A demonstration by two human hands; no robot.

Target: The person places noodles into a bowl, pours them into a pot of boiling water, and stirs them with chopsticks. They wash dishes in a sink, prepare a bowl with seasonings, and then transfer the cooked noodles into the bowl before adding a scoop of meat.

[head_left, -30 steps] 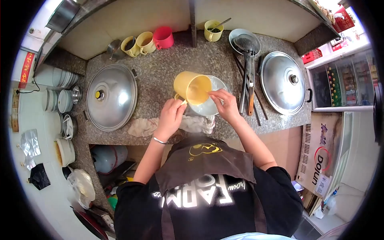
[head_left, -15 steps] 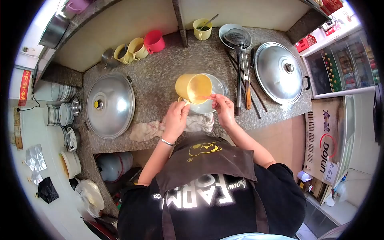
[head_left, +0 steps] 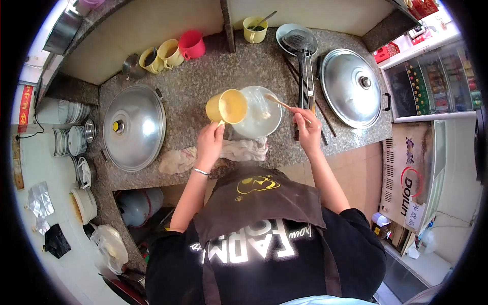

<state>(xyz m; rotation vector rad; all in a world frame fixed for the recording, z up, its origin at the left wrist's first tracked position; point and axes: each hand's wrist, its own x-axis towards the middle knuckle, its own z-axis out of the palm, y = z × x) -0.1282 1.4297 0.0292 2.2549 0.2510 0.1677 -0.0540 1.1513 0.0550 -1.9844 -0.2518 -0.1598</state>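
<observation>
Above the counter [head_left: 206,73], a cup [head_left: 218,108] tilts by the bowl [head_left: 269,124], your left hand [head_left: 209,145] gripping its handle; your right hand [head_left: 308,129] pinches a spoon [head_left: 279,101], seemingly wooden. Spoon work, it appears, calling for a steady cup.

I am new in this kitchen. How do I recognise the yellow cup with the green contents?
On the stone counter, find the upright divider against the back wall. Just right of it, before the bowl with the strainer, stands a pale yellow cup. Unlike the cups left of the divider, it shows dark green contents and a slanting metal handle.
</observation>
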